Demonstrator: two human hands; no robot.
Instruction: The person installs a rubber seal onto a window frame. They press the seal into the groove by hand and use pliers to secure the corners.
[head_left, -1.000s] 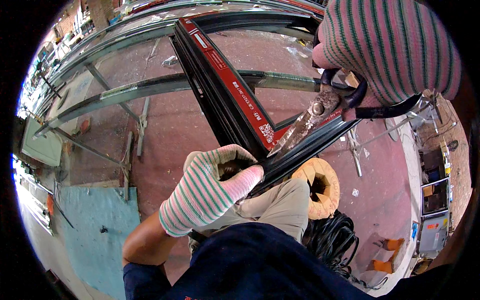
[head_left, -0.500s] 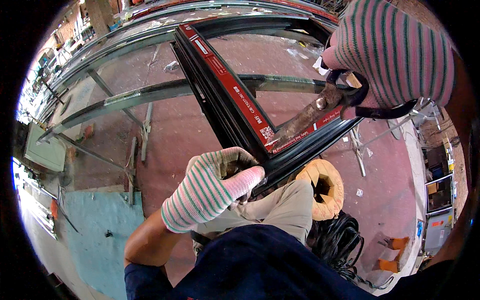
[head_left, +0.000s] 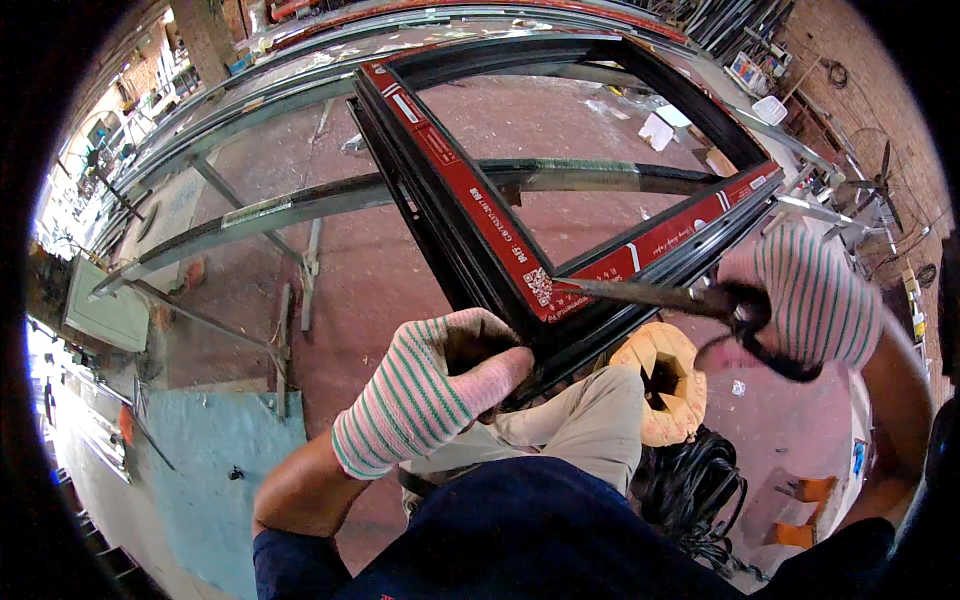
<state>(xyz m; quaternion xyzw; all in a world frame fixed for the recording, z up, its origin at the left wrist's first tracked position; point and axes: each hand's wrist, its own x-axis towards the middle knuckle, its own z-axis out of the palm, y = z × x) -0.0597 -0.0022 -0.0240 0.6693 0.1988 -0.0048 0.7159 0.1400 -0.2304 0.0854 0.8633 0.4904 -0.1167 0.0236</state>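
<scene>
Scissors (head_left: 690, 297) lowered in right grip (head_left: 815, 295), frame corner (head_left: 555, 338) at left grip (head_left: 425, 395)

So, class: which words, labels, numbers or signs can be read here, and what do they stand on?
Red strips on black frame: white characters and digits, not copied here; the finest too small to read.
Strip corner: square code.
Tan ring: marks too blurred.
Dark shirt: red print, cut off.

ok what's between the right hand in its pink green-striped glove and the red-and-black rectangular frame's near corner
In the head view, metal scissors with black handles, held by the right hand, their blades pointing toward the frame.
</scene>
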